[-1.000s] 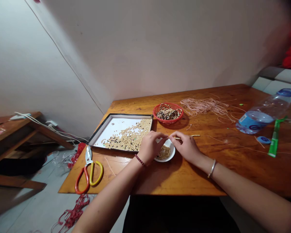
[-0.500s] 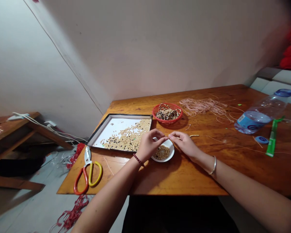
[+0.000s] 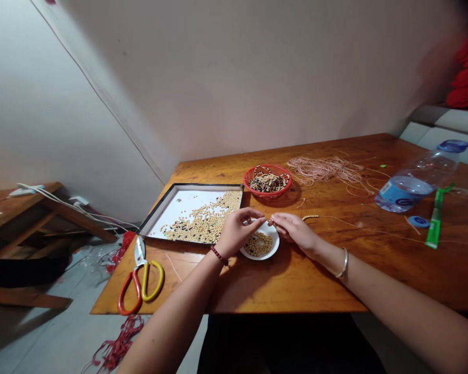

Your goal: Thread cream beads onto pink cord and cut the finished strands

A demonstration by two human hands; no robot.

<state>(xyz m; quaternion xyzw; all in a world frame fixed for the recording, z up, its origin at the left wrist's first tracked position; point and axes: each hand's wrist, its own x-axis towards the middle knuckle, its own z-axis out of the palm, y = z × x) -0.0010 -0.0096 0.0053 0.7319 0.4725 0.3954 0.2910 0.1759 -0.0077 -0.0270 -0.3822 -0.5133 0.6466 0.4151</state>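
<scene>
right hand (image 3: pixel 296 232) pinches string (image 3: pixel 337 218); left hand (image 3: pixel 235 230): fingers narrow, load unclear. caution: a slack pinch could let beads (image 3: pixel 311 216) slip off.

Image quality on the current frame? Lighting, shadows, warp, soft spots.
Head view: wall brighter at left, top-right corner nearly black; head view: soft shadows right of the red basket and below the white dish; head view: water bottle leans outward near the edge, probably wide-angle stretch; head view: detail between the left hand and right hand too fine to read.
</scene>
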